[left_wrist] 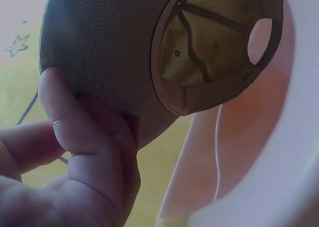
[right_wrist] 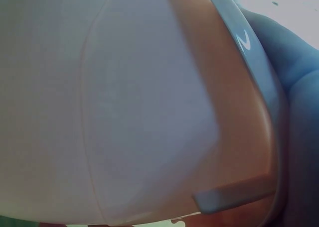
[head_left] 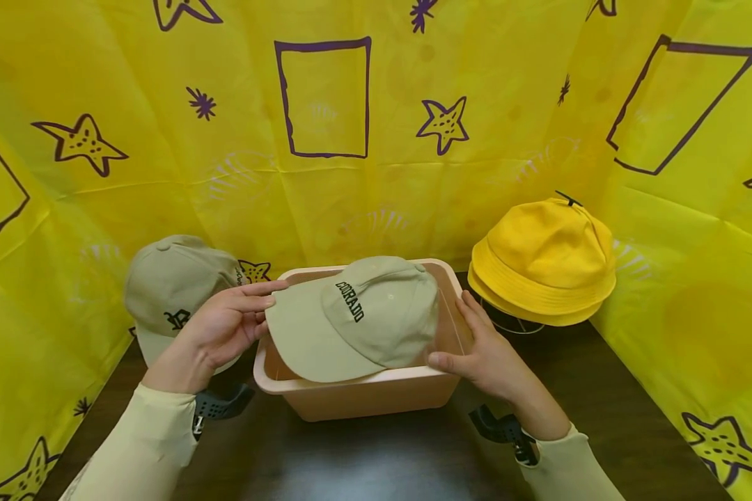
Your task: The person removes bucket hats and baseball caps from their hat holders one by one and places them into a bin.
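- L hand grips brim of sage baseball cap, at pink bin mouth.
- R hand grips bin rim, bin's 3 o'clock.
- Dk wood-look tabletop, glare at 6.
- Yellow star-print backdrop, 9 thru 3.
- Yellow bucket hats, 2 o'clock; 2nd cap, 9–10.

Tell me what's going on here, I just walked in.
A person's left hand holds a pale green cap by its brim over a pink bin, while the right hand steadies the bin's right end. Another green cap is left of the bin, a yellow hat right.
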Available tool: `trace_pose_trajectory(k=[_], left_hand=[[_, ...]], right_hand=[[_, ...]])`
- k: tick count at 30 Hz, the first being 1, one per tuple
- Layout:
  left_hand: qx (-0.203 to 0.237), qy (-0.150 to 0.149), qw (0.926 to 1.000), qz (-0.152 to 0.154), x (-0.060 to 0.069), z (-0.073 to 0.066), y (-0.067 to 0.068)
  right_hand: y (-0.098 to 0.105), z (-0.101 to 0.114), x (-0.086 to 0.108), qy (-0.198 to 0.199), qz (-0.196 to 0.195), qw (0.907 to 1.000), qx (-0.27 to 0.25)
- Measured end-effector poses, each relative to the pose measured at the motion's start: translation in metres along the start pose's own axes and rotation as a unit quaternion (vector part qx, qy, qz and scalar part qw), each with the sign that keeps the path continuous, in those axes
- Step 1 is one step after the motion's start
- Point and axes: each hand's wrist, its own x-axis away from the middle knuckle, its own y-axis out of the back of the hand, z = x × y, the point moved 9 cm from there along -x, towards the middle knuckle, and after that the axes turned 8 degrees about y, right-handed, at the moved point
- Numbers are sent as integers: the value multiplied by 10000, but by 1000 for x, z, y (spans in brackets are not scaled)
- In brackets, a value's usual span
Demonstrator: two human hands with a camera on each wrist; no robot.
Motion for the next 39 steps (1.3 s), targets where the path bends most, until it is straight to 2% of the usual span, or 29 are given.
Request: trace_pose_trajectory(k=[8, 13, 25, 39], left_hand=[[-35, 355, 9986, -390, -10, 8, 2], [93, 517, 9974, -501, -13, 12, 3], [55, 583, 9969, -523, -15, 14, 8], [-290, 515, 9949, -814, -16, 12, 17]], right_hand=[[0, -1, 0, 12, -3, 10000, 54], [0, -1, 0, 19, 4, 10000, 44], [0, 1, 0, -33, 17, 10000, 35], [0, 0, 0, -48, -13, 10000, 33]])
